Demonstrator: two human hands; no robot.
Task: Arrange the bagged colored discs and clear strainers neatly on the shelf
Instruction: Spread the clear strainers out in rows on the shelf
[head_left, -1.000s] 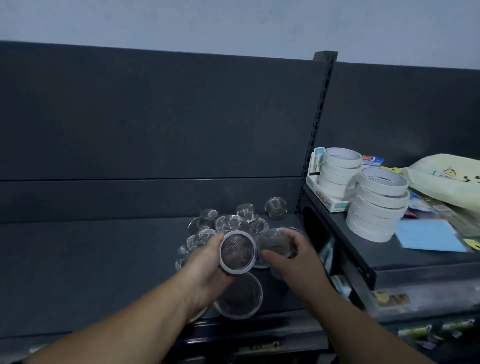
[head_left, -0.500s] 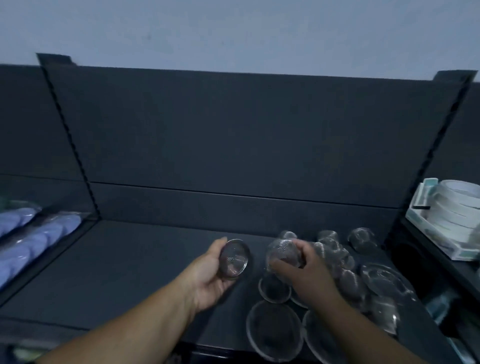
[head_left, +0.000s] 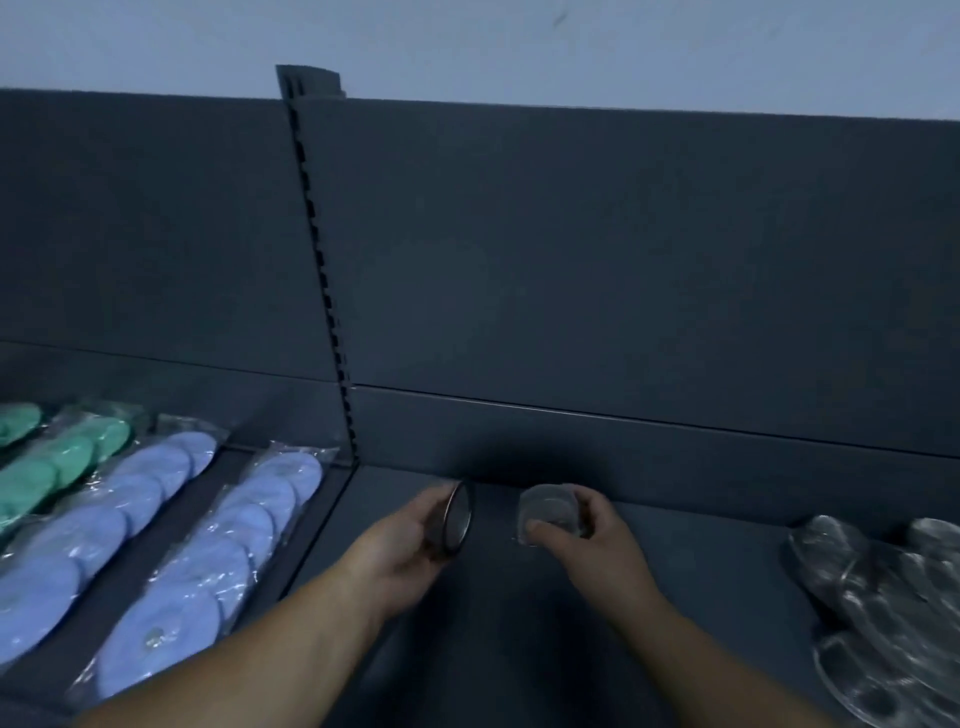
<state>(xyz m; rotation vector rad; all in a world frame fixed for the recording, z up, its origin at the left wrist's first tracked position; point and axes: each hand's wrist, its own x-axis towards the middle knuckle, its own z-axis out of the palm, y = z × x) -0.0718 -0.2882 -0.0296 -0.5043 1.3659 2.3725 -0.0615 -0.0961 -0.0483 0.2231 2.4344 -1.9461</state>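
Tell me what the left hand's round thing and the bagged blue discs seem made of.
Strainer: probably fine metal mesh in a dark rim, greyish. Blue discs: matte, soft-looking, maybe foam; bags: glossy clear plastic, crinkled highlights.

The left hand (head_left: 400, 545) and right hand (head_left: 592, 540) carry their strainers leftward along the shelf (head_left: 675, 597), from the strainer pile (head_left: 883, 597) to the back left corner. The rimmed strainer (head_left: 457, 517) turns edge-on beside the wrapped strainer (head_left: 550, 506). Bagged discs (head_left: 208, 545) enter at left.

Pale wall (head_left: 519, 41); slotted upright post (head_left: 324, 291)
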